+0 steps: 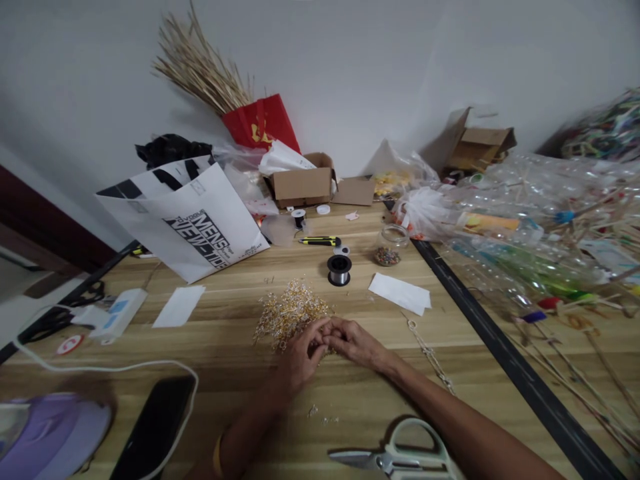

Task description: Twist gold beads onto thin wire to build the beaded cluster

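Note:
A tangled heap of gold and silver beaded wire point(287, 310) lies on the wooden table. At its near right edge my left hand point(303, 353) and my right hand point(353, 340) meet, fingertips pinched together. What the fingers hold is too small and too covered to make out. Beyond the hands stands a spool of fine wire point(339, 270). Scissors with pale handles point(400, 457) rest close to my right forearm. A few tiny bead pieces point(313, 410) are scattered on the near side of my hands.
To the left are a phone point(155, 427), a white cable and a power strip point(120, 317). A white paper bag point(185, 217), a cutter knife point(320, 241) and a bead jar point(387, 253) stand or lie farther back. Plastic bottles point(515, 233) fill the right side.

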The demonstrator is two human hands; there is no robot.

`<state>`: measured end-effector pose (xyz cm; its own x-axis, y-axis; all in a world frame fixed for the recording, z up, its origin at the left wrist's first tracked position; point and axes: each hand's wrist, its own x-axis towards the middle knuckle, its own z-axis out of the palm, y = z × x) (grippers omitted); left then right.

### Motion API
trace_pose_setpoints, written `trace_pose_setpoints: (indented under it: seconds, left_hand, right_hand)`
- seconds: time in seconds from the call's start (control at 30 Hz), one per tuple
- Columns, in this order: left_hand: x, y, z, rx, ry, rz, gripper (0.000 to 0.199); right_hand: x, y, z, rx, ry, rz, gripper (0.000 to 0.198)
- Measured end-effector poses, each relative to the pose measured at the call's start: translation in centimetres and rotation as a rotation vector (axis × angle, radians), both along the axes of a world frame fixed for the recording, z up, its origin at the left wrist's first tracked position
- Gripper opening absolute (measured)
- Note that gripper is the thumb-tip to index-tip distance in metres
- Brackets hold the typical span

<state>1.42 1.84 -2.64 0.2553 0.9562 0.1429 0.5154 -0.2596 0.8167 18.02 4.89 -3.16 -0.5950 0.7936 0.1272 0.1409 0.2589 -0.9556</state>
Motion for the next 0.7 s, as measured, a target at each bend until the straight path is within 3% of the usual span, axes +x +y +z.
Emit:
trace_pose_setpoints:
  seconds: [0.7]
  left_hand:
    - [0.15,-0.03,0.85,-0.061,-0.119,0.014,0.044]
  right_hand:
    - [0.32,-0.11,-0.11,-0.095,-0.016,-0.012,0.033]
